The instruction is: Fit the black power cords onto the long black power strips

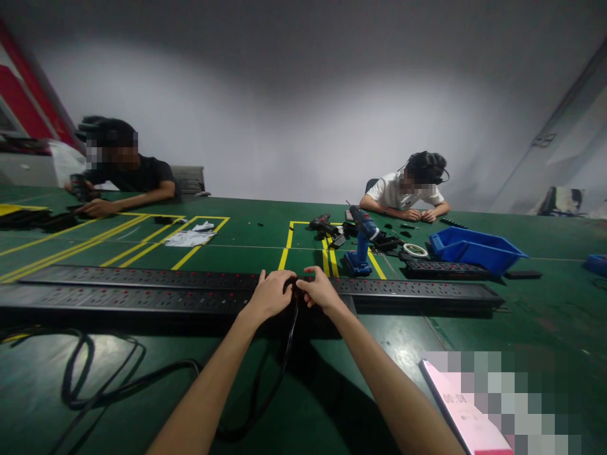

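Two long black socket strips with red marks lie across the green table, a rear strip (417, 291) and a front strip (118, 298). Over the front strip's right end, my left hand (274, 293) has its fingers curled round a black part or cable end too small to make out. Close on its right, my right hand (318, 291) pinches at the same dark spot, its fingers bent. From between the hands a black cable (290, 341) hangs down toward me and loops away to the left on the table.
A blue cordless drill (361, 243) stands behind the strips, near a blue bin (474, 249) and a tape roll (415, 251). White bags (190, 235) lie back left. A phone (467, 404) is front right. Two people (126, 164) (408, 186) sit across the table (256, 230).
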Action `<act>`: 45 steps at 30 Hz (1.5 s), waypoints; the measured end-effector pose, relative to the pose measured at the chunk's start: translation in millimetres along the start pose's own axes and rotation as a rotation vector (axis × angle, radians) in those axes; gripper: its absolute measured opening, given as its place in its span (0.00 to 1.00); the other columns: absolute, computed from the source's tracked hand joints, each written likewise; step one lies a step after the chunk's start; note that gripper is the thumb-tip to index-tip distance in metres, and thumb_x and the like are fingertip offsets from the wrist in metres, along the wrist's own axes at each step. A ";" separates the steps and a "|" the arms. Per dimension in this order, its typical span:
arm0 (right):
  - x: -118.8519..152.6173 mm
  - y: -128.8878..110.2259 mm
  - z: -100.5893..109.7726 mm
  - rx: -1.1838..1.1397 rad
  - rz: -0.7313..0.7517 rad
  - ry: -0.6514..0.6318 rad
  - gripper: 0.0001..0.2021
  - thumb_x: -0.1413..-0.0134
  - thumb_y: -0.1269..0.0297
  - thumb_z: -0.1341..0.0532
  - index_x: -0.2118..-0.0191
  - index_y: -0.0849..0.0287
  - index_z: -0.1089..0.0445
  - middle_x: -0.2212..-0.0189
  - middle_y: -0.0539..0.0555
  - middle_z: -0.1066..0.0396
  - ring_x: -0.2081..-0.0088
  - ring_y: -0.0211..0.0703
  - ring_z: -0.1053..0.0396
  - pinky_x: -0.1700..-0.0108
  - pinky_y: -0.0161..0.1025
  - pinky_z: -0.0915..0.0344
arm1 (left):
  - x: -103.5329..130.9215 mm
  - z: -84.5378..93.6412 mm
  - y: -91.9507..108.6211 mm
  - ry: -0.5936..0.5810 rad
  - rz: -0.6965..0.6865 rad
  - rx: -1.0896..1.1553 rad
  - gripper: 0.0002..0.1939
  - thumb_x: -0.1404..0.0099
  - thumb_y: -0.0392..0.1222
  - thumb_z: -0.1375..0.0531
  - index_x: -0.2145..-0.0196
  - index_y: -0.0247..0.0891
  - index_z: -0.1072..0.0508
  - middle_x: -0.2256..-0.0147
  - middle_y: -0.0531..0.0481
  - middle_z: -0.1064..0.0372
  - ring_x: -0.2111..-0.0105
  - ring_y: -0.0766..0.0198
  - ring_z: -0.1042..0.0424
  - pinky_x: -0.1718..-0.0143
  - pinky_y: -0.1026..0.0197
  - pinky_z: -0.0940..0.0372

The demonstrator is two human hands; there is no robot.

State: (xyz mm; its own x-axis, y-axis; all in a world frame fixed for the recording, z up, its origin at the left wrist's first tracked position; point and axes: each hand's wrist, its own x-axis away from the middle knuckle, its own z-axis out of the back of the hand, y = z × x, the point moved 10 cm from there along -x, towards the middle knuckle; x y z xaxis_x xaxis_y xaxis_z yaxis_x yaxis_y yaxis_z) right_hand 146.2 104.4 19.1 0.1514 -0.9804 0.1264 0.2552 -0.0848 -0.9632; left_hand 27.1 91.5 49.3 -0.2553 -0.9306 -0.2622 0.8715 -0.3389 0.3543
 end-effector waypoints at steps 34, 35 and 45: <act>111.1 -33.5 -48.6 1.096 0.205 -0.610 0.11 0.48 0.62 0.42 0.59 0.56 0.26 0.67 0.53 0.23 0.67 0.43 0.28 0.71 0.34 0.44 | 4.9 -0.3 1.3 0.036 -0.034 0.021 0.16 0.32 0.40 0.50 0.50 0.47 0.31 0.45 0.51 0.31 0.42 0.57 0.36 0.34 0.33 0.65; 111.8 -35.9 -45.2 1.102 0.213 -0.627 0.12 0.48 0.61 0.41 0.58 0.55 0.26 0.66 0.53 0.23 0.67 0.43 0.27 0.70 0.34 0.44 | 5.6 0.5 2.3 0.039 -0.040 0.014 0.16 0.32 0.40 0.50 0.50 0.47 0.31 0.45 0.51 0.31 0.41 0.57 0.37 0.34 0.33 0.66; 26.8 -27.9 154.7 1.187 0.057 0.330 0.25 0.32 0.53 0.57 0.58 0.61 0.26 0.58 0.63 0.24 0.56 0.52 0.28 0.58 0.41 0.42 | 5.9 -2.7 7.4 0.033 -0.065 0.015 0.18 0.30 0.39 0.53 0.48 0.49 0.31 0.44 0.52 0.32 0.40 0.57 0.39 0.34 0.31 0.68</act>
State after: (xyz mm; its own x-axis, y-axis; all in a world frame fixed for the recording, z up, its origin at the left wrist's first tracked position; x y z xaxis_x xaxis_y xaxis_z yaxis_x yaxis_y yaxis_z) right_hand 290.9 108.1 86.0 -0.0135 -0.9900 -0.1406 0.9914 0.0050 -0.1309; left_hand 33.2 83.8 48.0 -0.2970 -0.9017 -0.3141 0.8473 -0.4006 0.3487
